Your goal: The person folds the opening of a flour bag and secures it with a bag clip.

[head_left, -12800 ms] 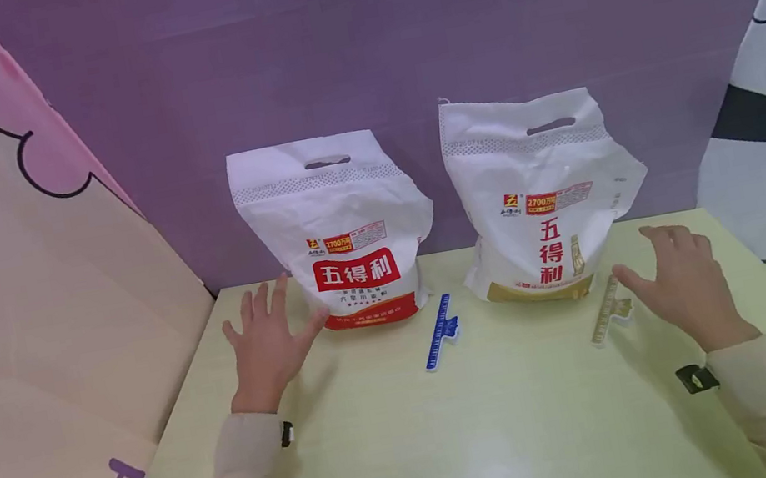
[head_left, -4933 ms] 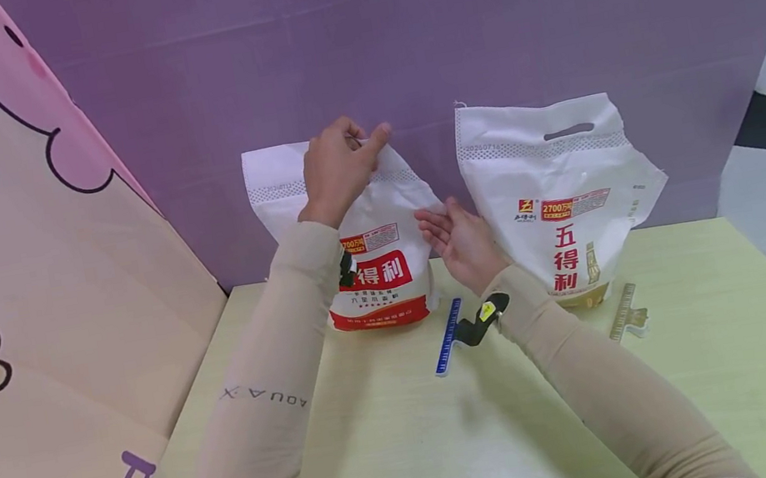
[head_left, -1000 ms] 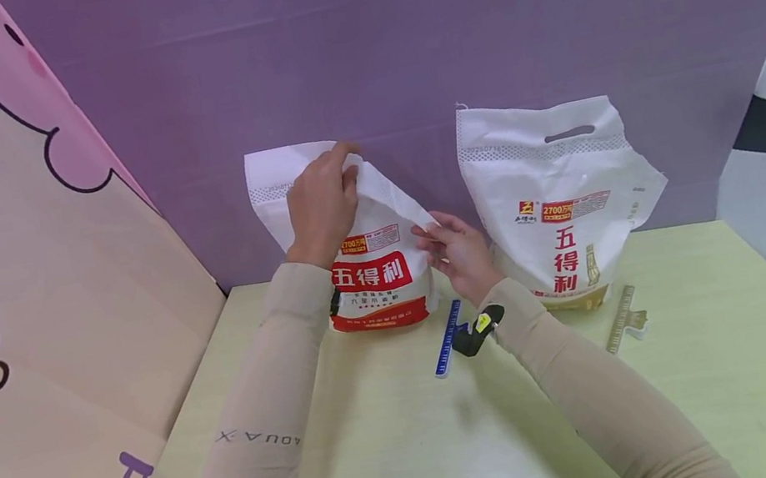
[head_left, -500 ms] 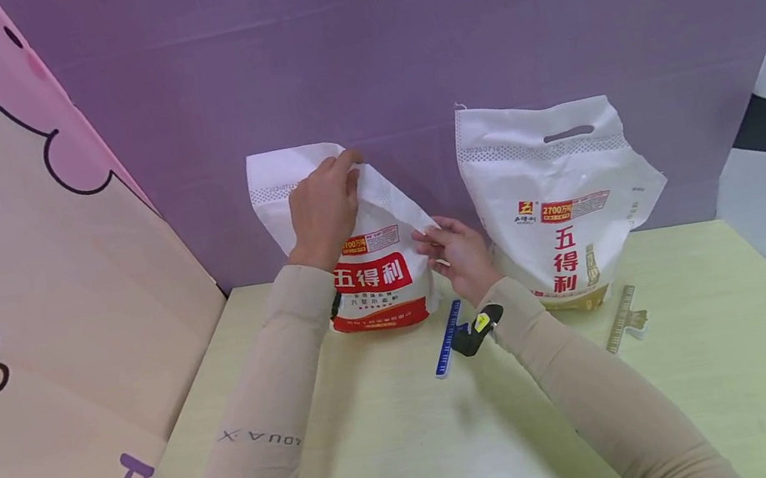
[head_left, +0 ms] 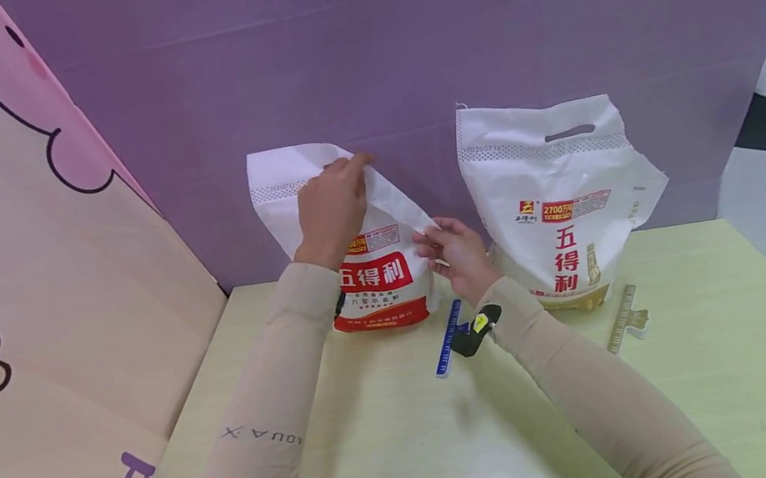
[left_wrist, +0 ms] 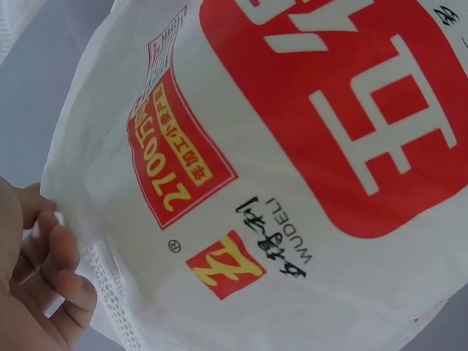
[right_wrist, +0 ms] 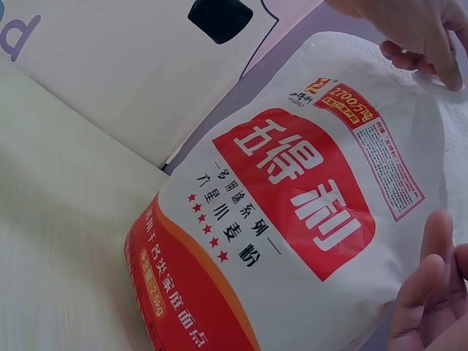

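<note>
Left hand [head_left: 330,207] lowered slightly | flour bag [head_left: 374,274] top pinched | right hand [head_left: 457,252] holds corner

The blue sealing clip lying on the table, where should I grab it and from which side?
Pinch the blue sealing clip by its raised tab on the right edge, coming from above. The long bar lies flat on the table, so the tab is the only part that stands proud. The right hand's wrist hovers just over it.

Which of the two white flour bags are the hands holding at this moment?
The left bag with the red label, beside the blue clip. The bag with the gold base stands untouched.
</note>
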`<state>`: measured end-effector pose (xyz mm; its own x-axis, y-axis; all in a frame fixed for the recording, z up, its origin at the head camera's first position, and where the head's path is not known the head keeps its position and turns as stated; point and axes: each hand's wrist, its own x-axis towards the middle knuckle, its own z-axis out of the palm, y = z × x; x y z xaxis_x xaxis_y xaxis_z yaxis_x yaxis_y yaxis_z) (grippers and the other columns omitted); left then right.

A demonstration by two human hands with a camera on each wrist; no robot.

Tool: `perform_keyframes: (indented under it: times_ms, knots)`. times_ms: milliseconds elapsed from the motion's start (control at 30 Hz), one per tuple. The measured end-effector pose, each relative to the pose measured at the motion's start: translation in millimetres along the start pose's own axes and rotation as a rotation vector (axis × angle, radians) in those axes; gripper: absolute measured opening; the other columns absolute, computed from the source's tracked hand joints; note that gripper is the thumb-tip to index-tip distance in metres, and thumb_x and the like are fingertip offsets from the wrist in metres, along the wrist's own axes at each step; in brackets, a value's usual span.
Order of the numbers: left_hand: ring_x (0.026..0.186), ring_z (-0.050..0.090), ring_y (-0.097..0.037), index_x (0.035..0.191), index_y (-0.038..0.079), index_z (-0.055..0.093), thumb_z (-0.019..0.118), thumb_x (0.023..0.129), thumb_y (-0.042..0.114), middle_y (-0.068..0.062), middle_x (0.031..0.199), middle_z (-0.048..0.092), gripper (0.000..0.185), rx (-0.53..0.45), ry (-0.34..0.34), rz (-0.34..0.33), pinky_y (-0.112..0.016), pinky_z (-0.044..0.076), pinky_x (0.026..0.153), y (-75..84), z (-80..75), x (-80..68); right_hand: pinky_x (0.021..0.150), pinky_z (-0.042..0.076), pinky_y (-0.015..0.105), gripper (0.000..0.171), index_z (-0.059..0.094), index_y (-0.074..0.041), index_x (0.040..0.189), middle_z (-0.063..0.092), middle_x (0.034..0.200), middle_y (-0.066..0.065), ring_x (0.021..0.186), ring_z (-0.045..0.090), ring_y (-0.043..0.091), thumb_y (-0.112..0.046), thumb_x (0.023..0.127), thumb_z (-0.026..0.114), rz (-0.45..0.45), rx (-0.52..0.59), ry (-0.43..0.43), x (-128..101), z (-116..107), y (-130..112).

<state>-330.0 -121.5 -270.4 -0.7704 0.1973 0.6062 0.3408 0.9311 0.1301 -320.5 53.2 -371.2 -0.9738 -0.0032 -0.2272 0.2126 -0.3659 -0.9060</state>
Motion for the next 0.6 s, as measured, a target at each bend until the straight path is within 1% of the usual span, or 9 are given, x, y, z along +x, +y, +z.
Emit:
perform_keyframes:
  times_ms: [133, 333, 467, 600]
  knots:
    - [0.104, 0.074, -0.032, 0.136, 0.022, 0.063, 0.061, 0.103, 0.031, -0.007, 0.128, 0.073, 0.035, 0.012, -0.024, 0.011, -0.049, 0.061, 0.086, 0.1, 1.8, -0.2, 0.084, 0.055, 0.027, 0.029, 0.057, -0.021, 0.131, 0.074, 0.12, 0.002, 0.088, 0.069, 0.012, -0.029, 0.104, 0.061, -0.004, -0.007, 0.006, 0.9, -0.2, 1.5]
    - [0.108, 0.073, -0.03, 0.141, 0.024, 0.06, 0.059, 0.103, 0.036, -0.006, 0.131, 0.071, 0.04, 0.042, -0.072, 0.025, -0.048, 0.061, 0.088, -0.7, 2.1, 0.3, 0.086, 0.056, 0.026, 0.031, 0.057, -0.021, 0.132, 0.072, 0.121, 0.002, 0.091, 0.069, 0.014, -0.031, 0.103, 0.062, -0.002, -0.017, 0.014, 1.2, -0.1, 2.2]
    - [0.109, 0.072, -0.028, 0.144, 0.027, 0.058, 0.06, 0.102, 0.04, -0.006, 0.132, 0.069, 0.044, 0.059, -0.103, 0.043, -0.046, 0.061, 0.089, -1.0, 1.9, 0.6, 0.086, 0.056, 0.026, 0.031, 0.057, -0.022, 0.132, 0.072, 0.118, 0.001, 0.092, 0.068, 0.014, -0.032, 0.103, 0.062, 0.001, -0.026, 0.02, 2.2, 0.0, 2.2]
    - [0.106, 0.071, -0.027, 0.144, 0.029, 0.057, 0.061, 0.102, 0.039, -0.006, 0.128, 0.069, 0.044, 0.067, -0.12, 0.06, -0.045, 0.061, 0.089, -1.4, 2.2, 0.8, 0.084, 0.056, 0.025, 0.03, 0.058, -0.021, 0.131, 0.072, 0.116, 0.001, 0.092, 0.068, 0.014, -0.031, 0.103, 0.061, 0.0, -0.027, 0.023, 2.7, -0.3, 2.3]
